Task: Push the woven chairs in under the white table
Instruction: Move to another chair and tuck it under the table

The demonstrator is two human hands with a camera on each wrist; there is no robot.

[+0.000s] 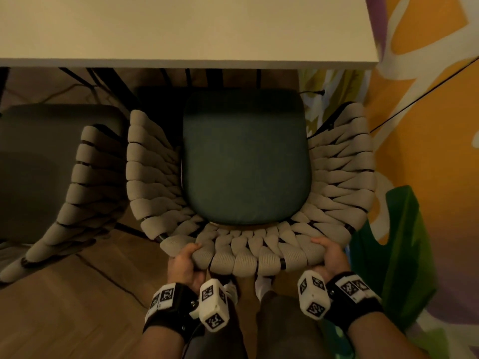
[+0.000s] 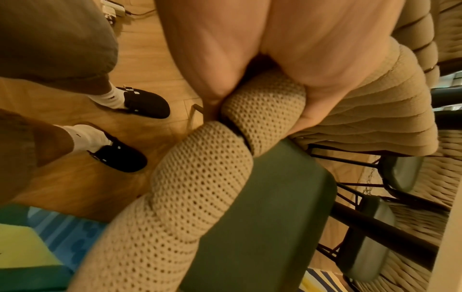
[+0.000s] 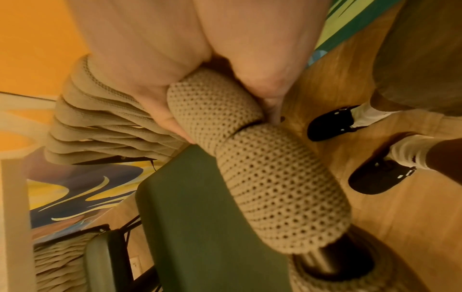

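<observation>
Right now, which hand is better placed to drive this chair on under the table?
Neither: left hand and right hand grip the woven chair backrest symmetrically, facing the white table. Probably push with both.

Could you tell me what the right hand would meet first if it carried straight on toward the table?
Gripping the woven chair by its back rail, the right hand would first press into that rail; beyond lie the green cushion and, probably higher up, the white table edge.

Beige perforated-knit chair [image 1: 248,257] around a dark green cushion [image 1: 245,161], white table [image 1: 181,29] beyond the chair, orange wall [image 1: 425,141] with white swirls right of it, black shoes [image 2: 146,103], white socks [image 2: 107,97].
</observation>
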